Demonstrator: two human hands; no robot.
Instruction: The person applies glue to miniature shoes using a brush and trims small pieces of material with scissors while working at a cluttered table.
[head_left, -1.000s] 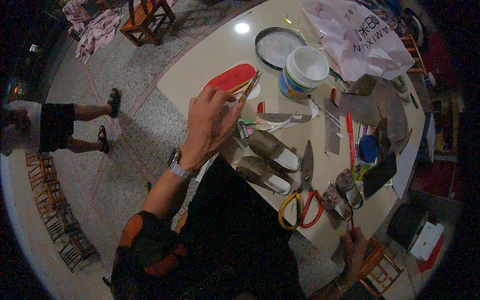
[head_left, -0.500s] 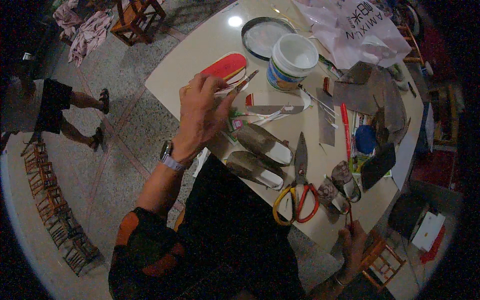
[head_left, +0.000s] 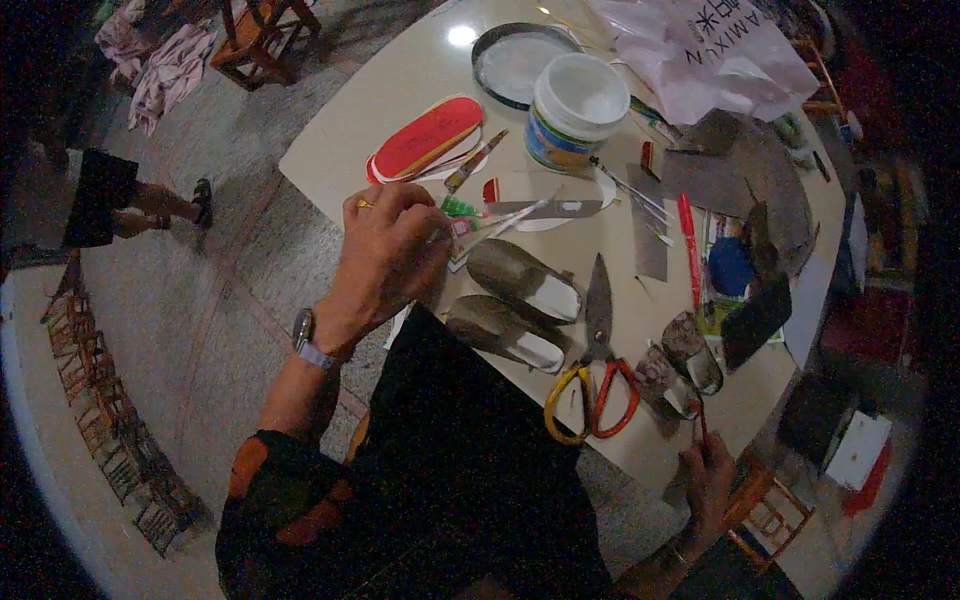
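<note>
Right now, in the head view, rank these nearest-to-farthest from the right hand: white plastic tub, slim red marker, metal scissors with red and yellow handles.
1. Metal scissors with red and yellow handles: left of the right hand.
2. Slim red marker: straight beyond the hand.
3. White plastic tub: upper middle.

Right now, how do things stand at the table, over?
Left hand beside green-and-pink packet, grip unclear. Right hand holding thin red stick. Scissors lying between them.

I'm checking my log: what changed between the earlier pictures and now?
The left hand let go of the brown tool, now lying beside the red insole, and moved back toward the person. The right hand kept its red stick; scissors and jar stayed put.
</note>
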